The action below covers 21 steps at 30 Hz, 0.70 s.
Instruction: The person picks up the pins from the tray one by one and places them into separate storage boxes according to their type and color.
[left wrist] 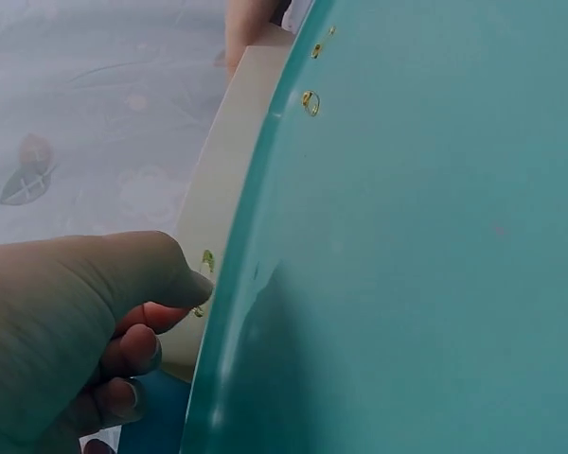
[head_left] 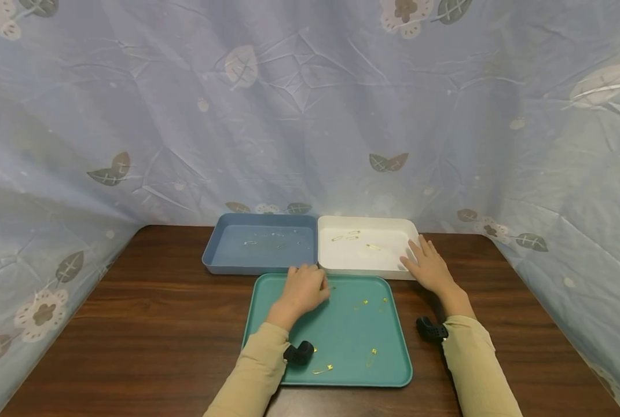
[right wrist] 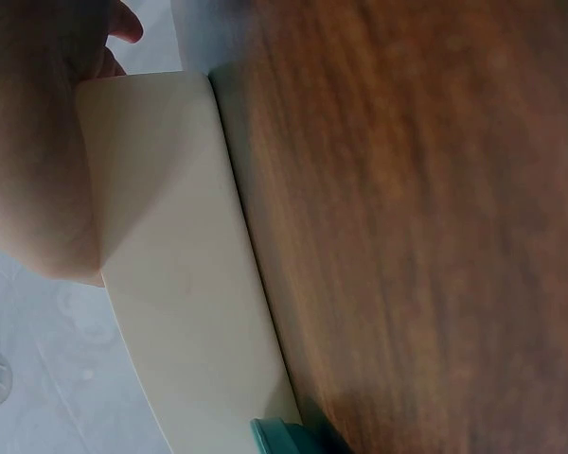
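Observation:
My left hand (head_left: 303, 288) is over the far left part of a teal tray (head_left: 341, 336). In the left wrist view, its thumb and curled fingers pinch a gold safety pin (left wrist: 207, 259), partly hidden by the thumb. Several other gold safety pins (head_left: 371, 357) lie scattered on the teal tray. My right hand (head_left: 430, 267) is at the right end of a white tray (head_left: 393, 263), fingers spread and fairly straight over its rim. A few gold safety pins (head_left: 373, 247) lie inside the white tray. In the right wrist view, the fingers are mostly hidden behind the tray wall.
A blue tray (head_left: 226, 255) with several silver safety pins (head_left: 250, 242) stands beside the white one, both behind the teal tray. All rest on a dark brown wooden table (head_left: 158, 313). A patterned cloth (head_left: 310, 116) hangs behind and along the sides.

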Motion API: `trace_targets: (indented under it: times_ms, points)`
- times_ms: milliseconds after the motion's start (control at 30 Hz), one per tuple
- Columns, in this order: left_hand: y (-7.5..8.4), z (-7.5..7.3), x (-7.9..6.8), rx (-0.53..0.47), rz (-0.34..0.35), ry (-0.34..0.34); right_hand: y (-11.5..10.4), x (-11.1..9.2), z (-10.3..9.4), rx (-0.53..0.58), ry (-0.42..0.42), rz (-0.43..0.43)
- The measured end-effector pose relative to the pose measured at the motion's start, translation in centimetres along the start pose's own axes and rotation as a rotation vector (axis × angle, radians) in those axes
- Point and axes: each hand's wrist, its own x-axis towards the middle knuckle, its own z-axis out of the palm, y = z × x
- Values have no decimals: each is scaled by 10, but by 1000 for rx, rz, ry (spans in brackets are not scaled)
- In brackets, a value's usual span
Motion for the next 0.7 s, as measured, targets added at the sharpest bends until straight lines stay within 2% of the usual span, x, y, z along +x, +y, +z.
trace_targets:
  times_ms: [233, 700]
  points:
    - [2, -4, 1, -21, 18, 82, 2, 2, 2, -10, 6, -3]
    - [-1, -12, 10, -63, 0, 131, 2, 2, 2, -12, 17, 9]
